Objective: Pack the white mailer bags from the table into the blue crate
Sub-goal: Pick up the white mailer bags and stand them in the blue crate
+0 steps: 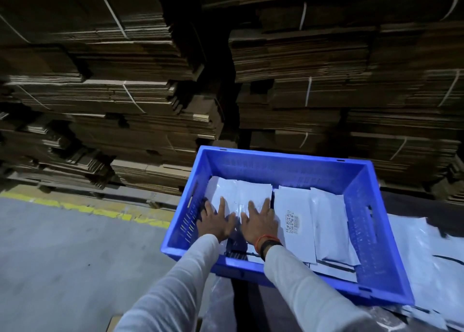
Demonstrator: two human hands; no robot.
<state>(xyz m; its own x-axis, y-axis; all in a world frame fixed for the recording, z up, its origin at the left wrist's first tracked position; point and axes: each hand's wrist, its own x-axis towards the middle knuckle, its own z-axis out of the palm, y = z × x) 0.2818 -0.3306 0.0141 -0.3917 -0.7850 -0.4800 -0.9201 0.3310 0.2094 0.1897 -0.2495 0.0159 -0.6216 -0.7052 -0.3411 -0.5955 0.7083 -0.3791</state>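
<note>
The blue crate [364, 181] stands at centre right on the table. Inside it lie several white mailer bags: a stack on the left [241, 193] and another on the right [324, 221], one showing a printed barcode label. My left hand [217, 221] and my right hand [259, 221] rest palm-down, fingers spread, side by side on the left stack inside the crate. Neither hand grips anything. More white mailer bags [431, 264] lie on the table to the right of the crate.
Tall stacks of flattened cardboard boxes [125, 93] bound with white straps fill the background. A grey floor [62, 244] with a yellow line [82, 210] lies to the left. Clear plastic wrap [218, 304] hangs below the crate's near edge.
</note>
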